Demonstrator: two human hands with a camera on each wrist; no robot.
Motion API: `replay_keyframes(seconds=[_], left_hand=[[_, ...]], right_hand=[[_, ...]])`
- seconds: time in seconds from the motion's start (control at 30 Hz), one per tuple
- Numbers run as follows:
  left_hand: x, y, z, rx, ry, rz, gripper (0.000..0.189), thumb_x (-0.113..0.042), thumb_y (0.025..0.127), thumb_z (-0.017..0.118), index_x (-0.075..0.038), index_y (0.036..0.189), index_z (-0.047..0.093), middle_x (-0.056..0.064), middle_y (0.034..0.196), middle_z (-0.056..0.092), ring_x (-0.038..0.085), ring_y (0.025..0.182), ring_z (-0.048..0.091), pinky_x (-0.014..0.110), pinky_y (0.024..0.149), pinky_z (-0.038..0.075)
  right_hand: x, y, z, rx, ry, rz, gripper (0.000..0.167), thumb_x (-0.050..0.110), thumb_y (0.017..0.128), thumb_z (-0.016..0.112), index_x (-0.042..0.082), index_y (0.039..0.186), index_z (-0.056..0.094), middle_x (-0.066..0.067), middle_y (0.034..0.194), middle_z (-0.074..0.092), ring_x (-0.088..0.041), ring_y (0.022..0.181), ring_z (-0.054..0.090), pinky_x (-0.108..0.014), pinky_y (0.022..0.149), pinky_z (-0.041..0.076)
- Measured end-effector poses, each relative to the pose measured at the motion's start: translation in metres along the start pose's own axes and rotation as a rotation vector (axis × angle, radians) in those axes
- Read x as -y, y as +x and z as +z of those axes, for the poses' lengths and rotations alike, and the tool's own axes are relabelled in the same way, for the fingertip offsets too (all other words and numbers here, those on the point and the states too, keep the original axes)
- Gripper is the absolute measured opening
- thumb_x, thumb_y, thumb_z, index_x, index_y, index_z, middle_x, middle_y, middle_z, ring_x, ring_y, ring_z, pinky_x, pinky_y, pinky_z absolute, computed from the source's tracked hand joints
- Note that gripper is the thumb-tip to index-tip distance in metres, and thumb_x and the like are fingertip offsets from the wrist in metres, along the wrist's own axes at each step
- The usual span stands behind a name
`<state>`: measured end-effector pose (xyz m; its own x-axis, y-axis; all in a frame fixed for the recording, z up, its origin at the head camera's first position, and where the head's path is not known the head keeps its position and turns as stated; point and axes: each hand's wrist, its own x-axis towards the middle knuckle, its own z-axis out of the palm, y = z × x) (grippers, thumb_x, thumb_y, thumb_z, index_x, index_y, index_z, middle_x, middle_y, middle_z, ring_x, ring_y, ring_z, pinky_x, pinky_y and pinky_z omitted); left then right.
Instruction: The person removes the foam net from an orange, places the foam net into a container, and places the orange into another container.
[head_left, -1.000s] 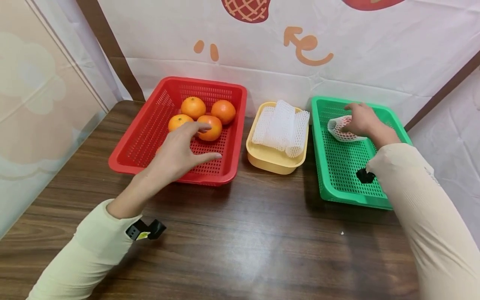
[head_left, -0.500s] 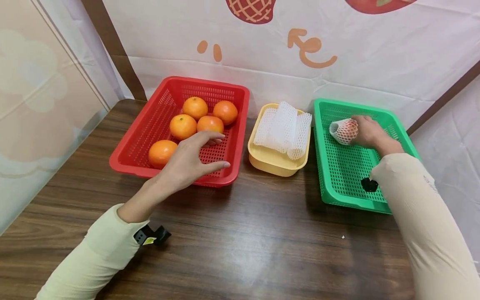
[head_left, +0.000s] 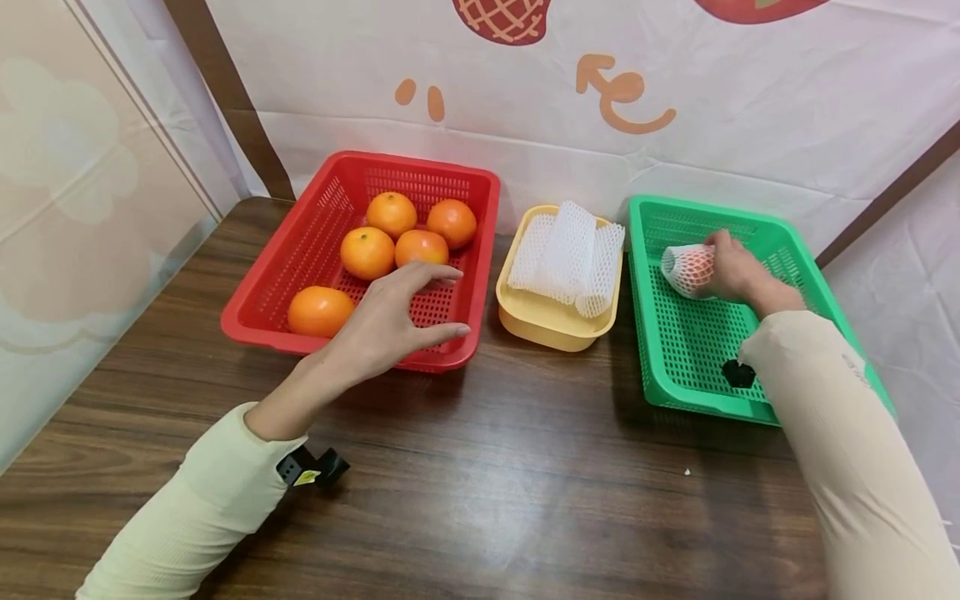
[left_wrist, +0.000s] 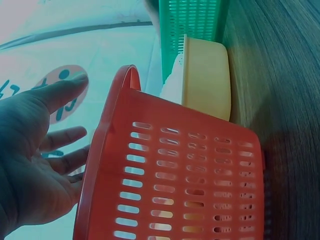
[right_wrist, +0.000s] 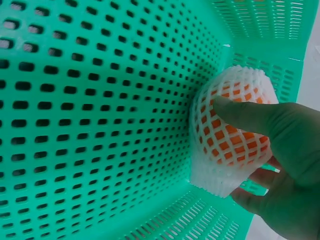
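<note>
In the head view my right hand is inside the green basket, gripping an orange in a white foam net sleeve. The right wrist view shows the thumb pressed on the netted orange, with fingers partly hidden behind it. One open end of the sleeve points left in the head view. My left hand hovers at the front of the red basket, thumb and fingers spread, holding nothing. Several bare oranges lie in that basket, one close to the left hand.
Between the baskets stands a yellow tub with several white foam net sleeves lying in it. Behind them hangs a printed white cloth. All three containers stand on a dark wooden table.
The right fingers shifted from over the netted orange to its right side, and its sleeve end turned. The left hand drifted right and toward me, uncovering the front orange.
</note>
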<state>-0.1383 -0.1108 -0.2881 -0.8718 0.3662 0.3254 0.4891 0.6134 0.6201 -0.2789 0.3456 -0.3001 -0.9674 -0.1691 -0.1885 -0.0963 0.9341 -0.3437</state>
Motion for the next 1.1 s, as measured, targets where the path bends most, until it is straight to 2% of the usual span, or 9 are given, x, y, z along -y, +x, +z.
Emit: replay_keyframes(seconds=[0.17,0.33,0.53,0.7,0.93,1.1], left_hand=[[-0.002,0.001,-0.001,-0.009,0.002,0.008,0.061,-0.029,0.075,0.083,-0.007,0.125,0.057,0.004,0.121,0.058,0.02,0.115,0.05,0.037,0.1,0.039],[-0.005,0.002,-0.002,-0.029,0.011,0.018,0.06,-0.029,0.075,0.083,-0.008,0.125,0.057,0.004,0.122,0.058,0.019,0.113,0.05,0.037,0.099,0.04],[-0.008,0.002,-0.004,-0.053,0.013,0.042,0.06,-0.028,0.076,0.083,-0.007,0.125,0.056,0.005,0.122,0.058,0.018,0.114,0.05,0.036,0.1,0.04],[-0.009,0.0,-0.004,-0.082,0.001,0.053,0.059,-0.025,0.076,0.083,-0.006,0.125,0.056,0.006,0.119,0.06,0.018,0.11,0.054,0.035,0.098,0.041],[-0.013,-0.001,-0.001,-0.08,-0.075,0.045,0.058,-0.021,0.077,0.082,-0.004,0.125,0.056,0.008,0.12,0.06,0.02,0.108,0.055,0.037,0.096,0.043],[-0.02,-0.004,0.007,-0.028,-0.263,-0.018,0.055,-0.019,0.078,0.081,-0.004,0.125,0.057,0.008,0.115,0.062,0.019,0.101,0.059,0.036,0.091,0.047]], right_hand=[[-0.001,-0.004,-0.004,0.021,-0.047,-0.014,0.082,0.013,0.082,0.071,-0.012,0.14,0.018,-0.044,0.127,0.022,-0.054,0.106,0.033,-0.064,0.082,0.036],[0.006,-0.006,-0.019,0.008,-0.102,-0.058,0.079,0.02,0.082,0.071,-0.015,0.136,0.025,-0.041,0.122,0.03,-0.052,0.104,0.036,-0.063,0.081,0.038],[0.031,-0.014,-0.043,-0.009,-0.086,-0.145,0.083,0.03,0.084,0.072,-0.013,0.139,0.027,-0.036,0.12,0.043,-0.047,0.102,0.047,-0.058,0.078,0.042],[0.058,-0.025,-0.054,-0.055,-0.039,-0.221,0.082,0.033,0.081,0.076,-0.007,0.139,0.033,-0.028,0.122,0.048,-0.039,0.101,0.049,-0.053,0.08,0.041],[0.097,-0.047,-0.055,-0.056,-0.052,-0.308,0.082,0.038,0.079,0.077,-0.001,0.139,0.038,-0.02,0.123,0.05,-0.034,0.105,0.048,-0.051,0.084,0.039],[0.118,-0.063,-0.046,-0.039,-0.039,-0.376,0.082,0.039,0.078,0.079,0.003,0.14,0.038,-0.015,0.126,0.05,-0.031,0.109,0.048,-0.051,0.086,0.041]])
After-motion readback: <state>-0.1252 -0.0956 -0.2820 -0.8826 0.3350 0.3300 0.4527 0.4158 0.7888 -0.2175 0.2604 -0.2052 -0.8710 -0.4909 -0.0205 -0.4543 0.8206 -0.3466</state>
